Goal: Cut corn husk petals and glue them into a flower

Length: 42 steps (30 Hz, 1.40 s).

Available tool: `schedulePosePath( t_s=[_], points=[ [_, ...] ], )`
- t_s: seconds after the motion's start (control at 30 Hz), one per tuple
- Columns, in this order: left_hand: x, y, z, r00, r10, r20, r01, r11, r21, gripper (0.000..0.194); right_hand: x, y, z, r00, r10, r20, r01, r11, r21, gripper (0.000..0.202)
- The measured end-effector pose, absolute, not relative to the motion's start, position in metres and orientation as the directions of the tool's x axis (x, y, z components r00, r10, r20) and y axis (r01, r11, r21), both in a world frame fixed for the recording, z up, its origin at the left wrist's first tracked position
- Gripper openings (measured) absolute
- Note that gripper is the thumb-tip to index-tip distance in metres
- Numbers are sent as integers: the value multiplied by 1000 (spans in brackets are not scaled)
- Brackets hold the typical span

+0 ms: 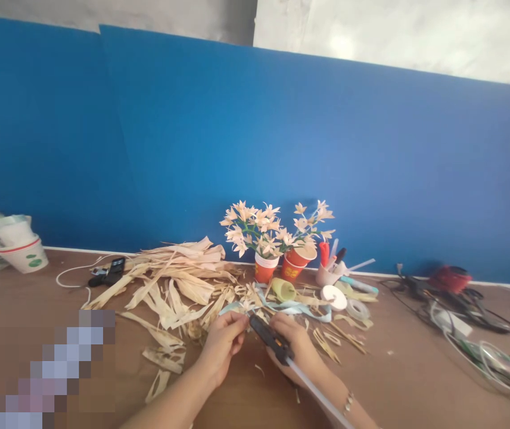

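Observation:
My right hand (297, 348) is wrapped round a black hot glue gun (270, 338), and a long translucent glue stick (315, 387) runs out of its back end. The gun's nose points away from me, towards the fingers of my left hand (224, 345). Those fingers are pinched together close to the nozzle; what they hold is too small to make out. Just beyond them lie pale husk petals (249, 296) and a light blue ribbon (295, 307). Dried corn husks (179, 286) spread in a heap to the left of my hands.
Husk flowers (255, 226) stand in red paper cups (266, 271) against the blue panel (237, 131). A yellow-green cup (283, 289), a white roll (334, 297) and a pen holder (326, 275) sit nearby. Cables (456, 316) lie right; a white cup (25, 255) stands left.

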<state>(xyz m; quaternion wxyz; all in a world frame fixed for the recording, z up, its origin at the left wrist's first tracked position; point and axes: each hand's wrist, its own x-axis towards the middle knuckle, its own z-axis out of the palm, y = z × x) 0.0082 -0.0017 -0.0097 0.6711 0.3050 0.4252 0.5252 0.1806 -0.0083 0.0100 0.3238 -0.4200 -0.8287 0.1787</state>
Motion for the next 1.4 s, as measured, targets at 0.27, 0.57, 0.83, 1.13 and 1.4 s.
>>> schedulePosePath(
  t_s=[0.27,0.57,0.83,1.13,1.4],
  points=[
    [9,-2,-10,90,965,-247,-439,261,860,33,182,-9,8,-425,832,357,616,555,-559,10],
    [8,-1,-13,101,964,-248,-435,266,860,32,182,-8,6,-408,842,353,622,539,-568,11],
    [8,-1,-12,107,963,-246,-450,267,852,33,183,-7,5,-407,844,349,607,535,-588,8],
    [8,-1,-12,98,965,-243,-446,261,856,35,183,-8,5,-407,843,350,594,536,-599,9],
    [7,0,-15,110,966,-235,-445,259,857,32,184,-7,3,-408,847,340,609,530,-590,10]
  ],
)
